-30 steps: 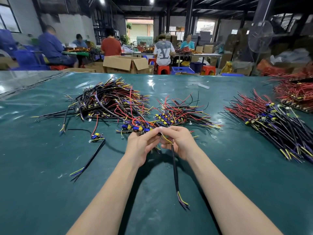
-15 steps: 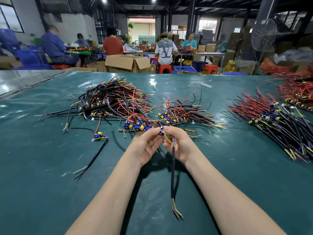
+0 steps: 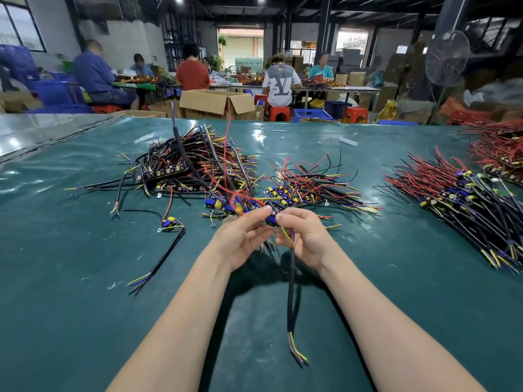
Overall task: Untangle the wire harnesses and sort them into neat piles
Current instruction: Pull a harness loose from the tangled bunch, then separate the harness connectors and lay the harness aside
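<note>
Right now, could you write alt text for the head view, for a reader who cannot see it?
The left hand and the right hand pinch tangled wire harnesses above a green table, one black cable hanging down. A messy pile lies behind them, and a neat pile lies to the right.

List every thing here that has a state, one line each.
Left hand: pinches held harness's connector end.
Right hand: pinches the same end.
Held harness: raised, black cable hanging down.
Tangled pile: jumbled, wires crossing.
Right pile: sorted, wires aligned.
Loose harness: lying alone on mat.
Cardboard box: flaps open.
</note>
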`<state>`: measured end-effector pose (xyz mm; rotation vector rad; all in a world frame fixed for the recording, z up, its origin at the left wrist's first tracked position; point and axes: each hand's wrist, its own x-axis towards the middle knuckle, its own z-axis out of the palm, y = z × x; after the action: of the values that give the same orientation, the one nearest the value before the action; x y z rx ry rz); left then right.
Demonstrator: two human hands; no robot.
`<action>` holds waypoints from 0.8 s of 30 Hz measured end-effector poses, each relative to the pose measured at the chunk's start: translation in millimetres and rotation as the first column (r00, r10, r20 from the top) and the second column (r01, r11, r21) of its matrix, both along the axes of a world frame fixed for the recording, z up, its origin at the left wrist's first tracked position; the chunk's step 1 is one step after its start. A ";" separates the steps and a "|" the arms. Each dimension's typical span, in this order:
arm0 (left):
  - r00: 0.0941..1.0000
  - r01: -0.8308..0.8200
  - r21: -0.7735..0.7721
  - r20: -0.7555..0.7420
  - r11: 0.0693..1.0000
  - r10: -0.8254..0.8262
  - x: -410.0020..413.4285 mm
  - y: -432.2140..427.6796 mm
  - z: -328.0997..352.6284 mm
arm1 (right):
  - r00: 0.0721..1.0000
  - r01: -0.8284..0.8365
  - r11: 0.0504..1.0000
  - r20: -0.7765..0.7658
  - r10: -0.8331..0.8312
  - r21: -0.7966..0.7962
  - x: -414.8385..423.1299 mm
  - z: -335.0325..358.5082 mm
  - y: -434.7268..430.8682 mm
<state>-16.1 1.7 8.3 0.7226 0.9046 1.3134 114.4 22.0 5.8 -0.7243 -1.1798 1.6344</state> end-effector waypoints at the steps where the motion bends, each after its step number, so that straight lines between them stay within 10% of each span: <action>1: 0.999 0.008 -0.024 0.041 1.000 -0.007 -0.1 -0.1 -0.8 | 1.000 -0.002 1.000 -0.008 0.002 -0.002 -0.4 -0.3 -0.1; 11: 0.983 0.118 -0.244 0.164 0.963 -0.079 -2.3 -4.2 4.6 | 1.000 -0.005 0.999 0.027 0.003 0.053 -1.1 1.0 0.3; 17: 0.961 -0.078 0.056 -0.260 0.995 0.090 -6.5 1.4 2.4 | 0.993 0.029 0.997 0.110 -0.037 0.068 -1.8 -2.0 2.6; 24: 0.999 0.022 -0.103 -0.029 0.994 -0.025 -6.5 1.7 0.9 | 0.991 -0.001 0.998 0.132 -0.008 0.065 -2.2 0.6 0.2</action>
<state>-22.6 3.4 9.2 0.6723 0.9778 1.2285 112.1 22.2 6.4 -0.8023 -1.3192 1.5571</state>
